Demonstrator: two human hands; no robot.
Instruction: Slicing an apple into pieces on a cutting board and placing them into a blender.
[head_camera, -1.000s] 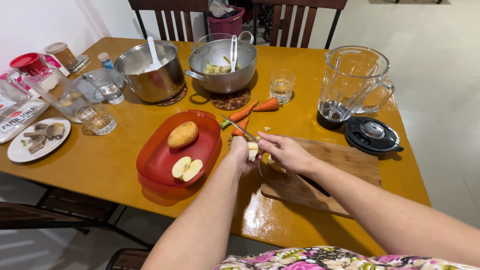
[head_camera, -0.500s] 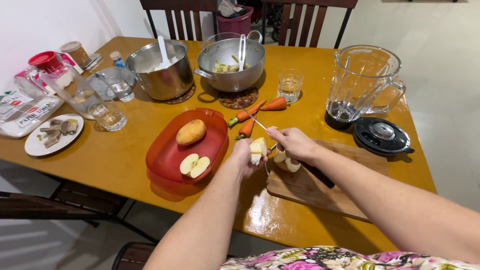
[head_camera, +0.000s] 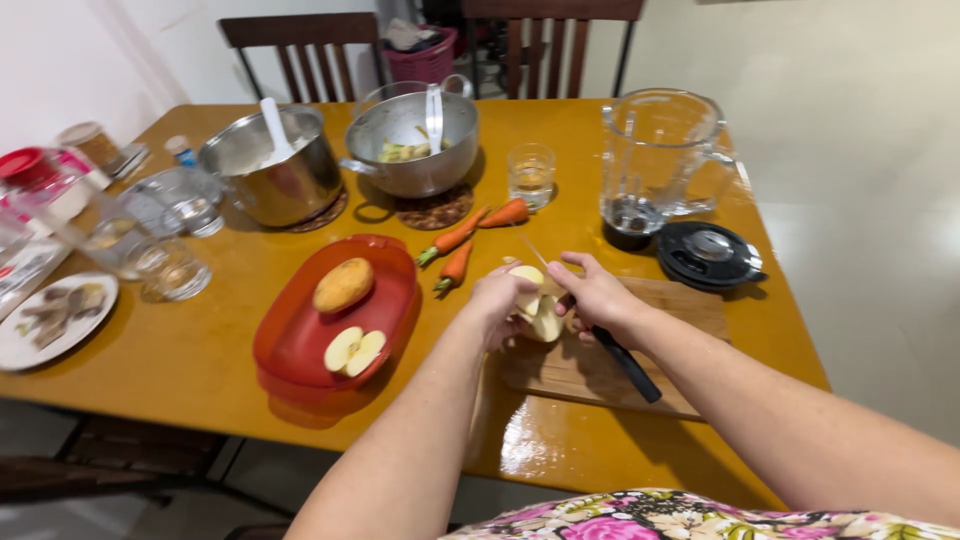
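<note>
Left hand (head_camera: 497, 303) is closed around an apple piece (head_camera: 540, 312) over the board (head_camera: 600, 370). Right hand (head_camera: 598, 297) is clenched on a knife (head_camera: 622, 360), blade at the apple.

One camera only, worn on the person's head, looks steeply down and forward across the table (head_camera: 200, 360) from its near edge. Forearms enter from the bottom of the frame; chairs (head_camera: 300, 50) stand along the top, fairly near.

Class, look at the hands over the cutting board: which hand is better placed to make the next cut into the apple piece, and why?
Probably the right hand: it grips the black-handled knife, blade at the apple piece. The left hand steadies that piece over the cutting board.
</note>
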